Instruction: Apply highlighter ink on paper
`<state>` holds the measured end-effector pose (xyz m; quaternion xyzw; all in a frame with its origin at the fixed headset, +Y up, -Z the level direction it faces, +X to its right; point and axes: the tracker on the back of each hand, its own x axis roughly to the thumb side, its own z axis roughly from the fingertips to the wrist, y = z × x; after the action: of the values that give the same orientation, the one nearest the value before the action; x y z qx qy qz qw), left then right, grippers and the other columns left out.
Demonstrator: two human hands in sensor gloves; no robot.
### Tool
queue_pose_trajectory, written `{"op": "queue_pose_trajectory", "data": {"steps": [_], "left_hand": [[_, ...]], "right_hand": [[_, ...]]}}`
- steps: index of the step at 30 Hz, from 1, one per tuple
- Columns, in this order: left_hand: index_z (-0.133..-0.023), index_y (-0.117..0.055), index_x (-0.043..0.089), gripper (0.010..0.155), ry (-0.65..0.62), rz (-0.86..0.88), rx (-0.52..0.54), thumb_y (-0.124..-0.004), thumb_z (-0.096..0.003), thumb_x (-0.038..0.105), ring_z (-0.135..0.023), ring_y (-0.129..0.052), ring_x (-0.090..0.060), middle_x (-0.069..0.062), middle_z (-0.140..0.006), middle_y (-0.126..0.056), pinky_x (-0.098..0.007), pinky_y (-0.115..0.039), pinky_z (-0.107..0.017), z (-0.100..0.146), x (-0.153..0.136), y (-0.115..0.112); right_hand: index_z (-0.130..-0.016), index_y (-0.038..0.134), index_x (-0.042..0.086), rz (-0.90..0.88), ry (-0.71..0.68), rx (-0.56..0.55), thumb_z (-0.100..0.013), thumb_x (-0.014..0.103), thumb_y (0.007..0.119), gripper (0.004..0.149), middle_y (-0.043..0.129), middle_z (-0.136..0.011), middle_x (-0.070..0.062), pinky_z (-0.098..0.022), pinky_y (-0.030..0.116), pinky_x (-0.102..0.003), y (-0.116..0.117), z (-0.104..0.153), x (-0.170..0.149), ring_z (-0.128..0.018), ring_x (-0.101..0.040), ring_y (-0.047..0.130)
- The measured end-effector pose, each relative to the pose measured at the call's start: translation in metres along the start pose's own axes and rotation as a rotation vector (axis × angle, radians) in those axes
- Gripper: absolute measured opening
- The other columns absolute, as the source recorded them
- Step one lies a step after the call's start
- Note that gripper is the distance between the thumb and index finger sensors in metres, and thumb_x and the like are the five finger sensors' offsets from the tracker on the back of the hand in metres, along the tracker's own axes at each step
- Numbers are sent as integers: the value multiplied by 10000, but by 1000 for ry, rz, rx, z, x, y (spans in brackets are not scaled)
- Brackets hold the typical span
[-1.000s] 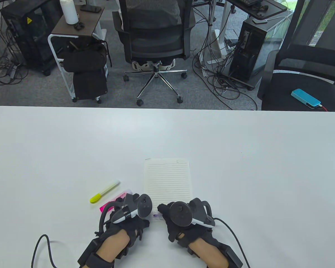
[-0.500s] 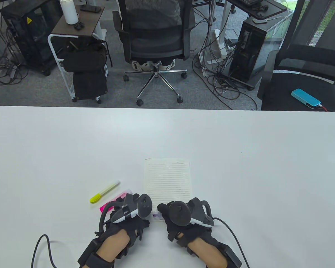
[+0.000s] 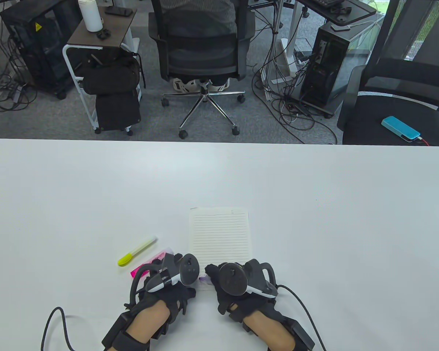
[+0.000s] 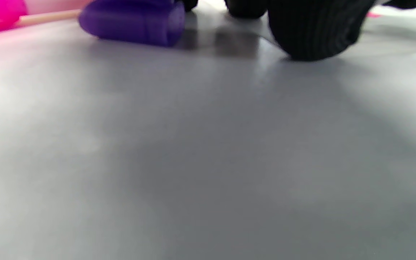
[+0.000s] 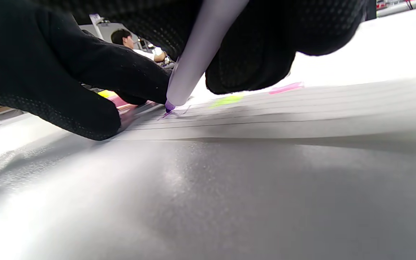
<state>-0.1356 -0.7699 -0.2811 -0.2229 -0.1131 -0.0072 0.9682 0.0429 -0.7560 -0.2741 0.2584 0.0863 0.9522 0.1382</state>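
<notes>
1. The purple highlighter (image 5: 197, 54) stands tilted in the right hand (image 3: 237, 289), its purple tip (image 5: 169, 107) touching the lined paper (image 3: 219, 237) at the sheet's near left corner.
2. In the right wrist view, the gloved fingers (image 5: 85, 72) grip the pale barrel from both sides, clenched around it just above the tip.
3. A faint purple mark (image 3: 203, 280) shows on the paper right at the tip, between the two hands.
4. The paper lies flat on the white table (image 3: 314, 204), near the front edge and close to the middle; its near end is covered by the right hand.
5. The left hand (image 3: 168, 285) rests on the table just left of the paper. A purple cap (image 4: 132, 21) lies on the table beside its fingertips (image 4: 312, 29); whether those fingers grasp anything cannot be told.
6. A pink highlighter (image 3: 150, 263) lies partly under the left hand, and a yellow highlighter (image 3: 137, 251) lies just beyond it to the left, apart from the paper.
7. In the right wrist view, short yellow-green (image 5: 226, 100) and pink (image 5: 285, 87) strokes show farther along the sheet.
</notes>
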Motion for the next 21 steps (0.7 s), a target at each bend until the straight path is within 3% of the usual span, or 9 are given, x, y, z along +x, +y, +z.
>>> {"op": "queue_pose_trajectory", "data": {"steps": [3, 9, 14, 18, 21], "left_hand": [[-1060, -451, 377, 741, 0, 0, -1, -769, -409, 533, -1014, -463, -425, -89, -1144, -354, -660, -351, -727, 0, 0, 0], [-1060, -451, 377, 740, -1, 0, -1, -768, -410, 534, -1014, -462, -424, -89, -1145, -352, -658, -349, -729, 0, 0, 0], [-1060, -450, 376, 741, -1, 1, -1, -768, -410, 534, -1013, -463, -426, -89, -1144, -352, -659, -350, -728, -1, 0, 0], [-1060, -449, 376, 741, -1, 1, -1, -768, -410, 532, -1014, -462, -426, -90, -1144, -351, -659, -350, -728, -1, 0, 0], [-1060, -450, 374, 742, -1, 1, -1, -768, -409, 534, -1013, -463, -425, -90, -1144, -351, -659, -350, -728, -1, 0, 0]], "right_hand": [[-989, 765, 184, 0, 4, 33, -600, 258, 737, 397, 883, -856, -170, -447, 764, -507, -4, 2, 1, -552, -368, 919], [-1006, 738, 184, 11, 11, -13, -614, 268, 720, 402, 865, -872, -168, -454, 759, -504, 1, 0, -1, -567, -364, 911], [-987, 768, 179, -12, 18, 59, -600, 258, 737, 396, 888, -847, -173, -442, 764, -512, -5, 3, 1, -546, -370, 921], [-1003, 745, 183, 25, 24, -6, -613, 267, 724, 400, 868, -868, -169, -455, 759, -506, -2, 2, 0, -564, -366, 911], [-1008, 736, 189, 11, 25, 4, -616, 270, 719, 400, 863, -873, -170, -457, 757, -506, -2, 1, -1, -570, -365, 910]]}}
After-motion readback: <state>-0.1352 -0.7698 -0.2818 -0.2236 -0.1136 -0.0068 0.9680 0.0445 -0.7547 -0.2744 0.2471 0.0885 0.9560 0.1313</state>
